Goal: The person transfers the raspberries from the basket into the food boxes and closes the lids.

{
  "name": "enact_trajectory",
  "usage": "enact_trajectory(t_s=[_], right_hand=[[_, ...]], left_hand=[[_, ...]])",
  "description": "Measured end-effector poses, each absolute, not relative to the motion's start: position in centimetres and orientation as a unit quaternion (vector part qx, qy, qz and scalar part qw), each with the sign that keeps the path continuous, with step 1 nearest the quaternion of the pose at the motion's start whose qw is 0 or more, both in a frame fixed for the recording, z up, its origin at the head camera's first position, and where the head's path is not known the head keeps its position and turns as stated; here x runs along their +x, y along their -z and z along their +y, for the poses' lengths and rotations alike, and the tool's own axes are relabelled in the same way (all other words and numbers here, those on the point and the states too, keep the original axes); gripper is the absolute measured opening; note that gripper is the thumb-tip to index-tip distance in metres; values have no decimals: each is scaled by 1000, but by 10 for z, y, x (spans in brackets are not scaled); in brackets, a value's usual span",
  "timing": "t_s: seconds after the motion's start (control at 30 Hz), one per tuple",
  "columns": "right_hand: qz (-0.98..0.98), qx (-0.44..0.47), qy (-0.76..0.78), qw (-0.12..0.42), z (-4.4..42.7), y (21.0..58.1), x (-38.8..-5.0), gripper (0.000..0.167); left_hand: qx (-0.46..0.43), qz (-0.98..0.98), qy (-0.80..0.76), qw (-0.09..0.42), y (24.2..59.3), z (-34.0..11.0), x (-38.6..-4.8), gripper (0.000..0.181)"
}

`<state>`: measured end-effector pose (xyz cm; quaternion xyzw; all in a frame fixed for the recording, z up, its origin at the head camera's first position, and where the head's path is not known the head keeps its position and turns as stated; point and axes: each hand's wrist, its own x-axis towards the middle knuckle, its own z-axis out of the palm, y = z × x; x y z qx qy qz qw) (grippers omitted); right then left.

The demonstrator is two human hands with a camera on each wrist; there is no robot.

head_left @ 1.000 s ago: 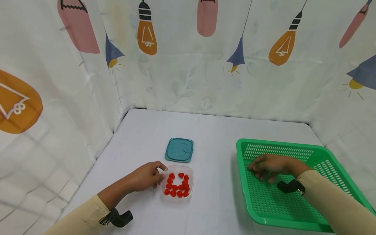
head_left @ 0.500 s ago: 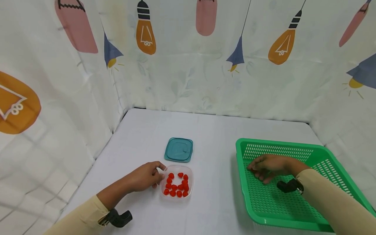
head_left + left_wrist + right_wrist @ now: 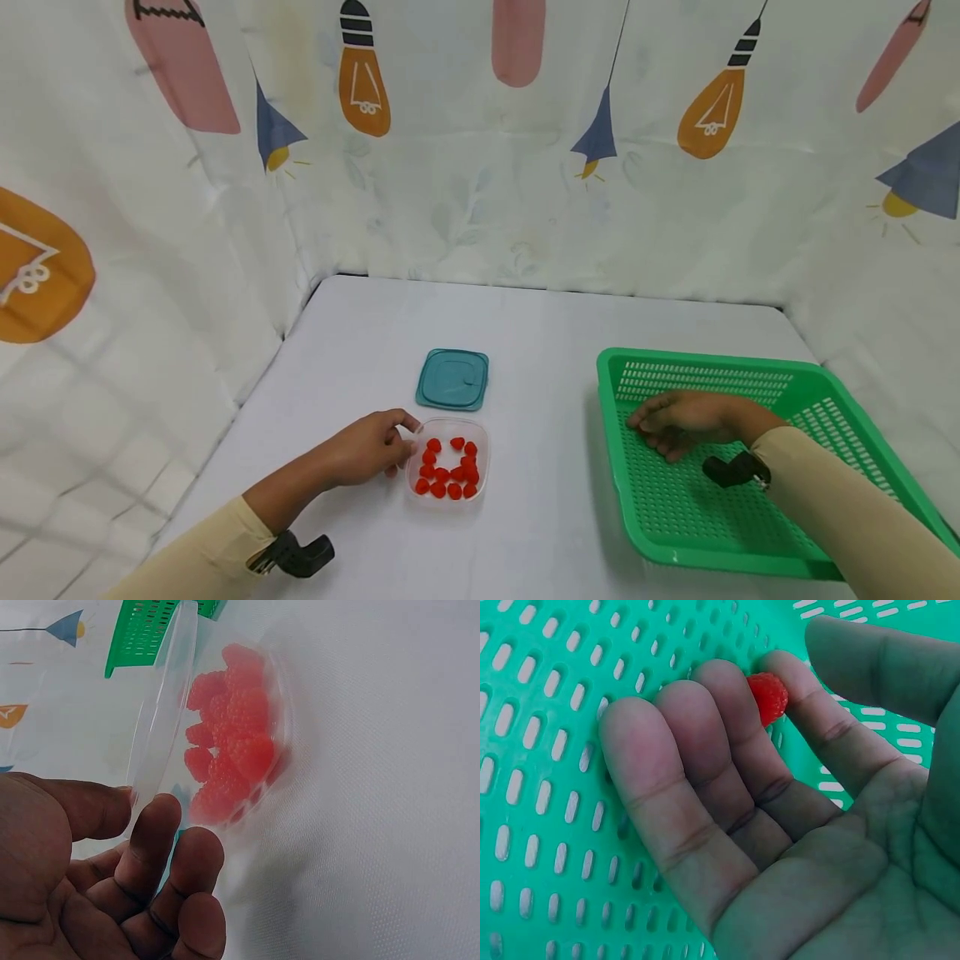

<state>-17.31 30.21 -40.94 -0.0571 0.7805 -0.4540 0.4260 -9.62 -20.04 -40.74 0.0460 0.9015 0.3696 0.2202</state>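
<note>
My left hand (image 3: 369, 448) is at the left rim of a clear plastic container (image 3: 417, 498), pinching its edge between thumb and finger. Inside sit several red raspberries (image 3: 247, 712), gathered along the sides and front in the head view. My right hand (image 3: 686, 421) is down inside a green perforated basket (image 3: 626, 508), near its left side. In the right wrist view a single raspberry (image 3: 768, 699) shows between the index and middle fingertips, partly covered by the middle finger. The thumb (image 3: 885, 667) stands apart from it, and the other fingers are loosely bent against the mesh.
A teal square lid (image 3: 452, 379) lies flat on the white table (image 3: 540, 467) just behind the container. White patterned curtains (image 3: 450, 200) hang at the back and both sides. The basket's raised walls surround the right hand.
The head view has shifted slightly, so everything sits a little further left and up. Both hands keep their places at the container and in the basket, with only small finger movement on the right.
</note>
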Motion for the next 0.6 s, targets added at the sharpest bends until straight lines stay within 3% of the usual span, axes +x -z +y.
enact_trajectory(t_s=[0.23, 0.6], right_hand=[[791, -37, 447, 415, 299, 410, -175, 44], [785, -19, 458, 417, 300, 413, -176, 48]], left_hand=[[49, 901, -372, 219, 406, -201, -96, 34], [48, 899, -375, 221, 406, -201, -97, 34]])
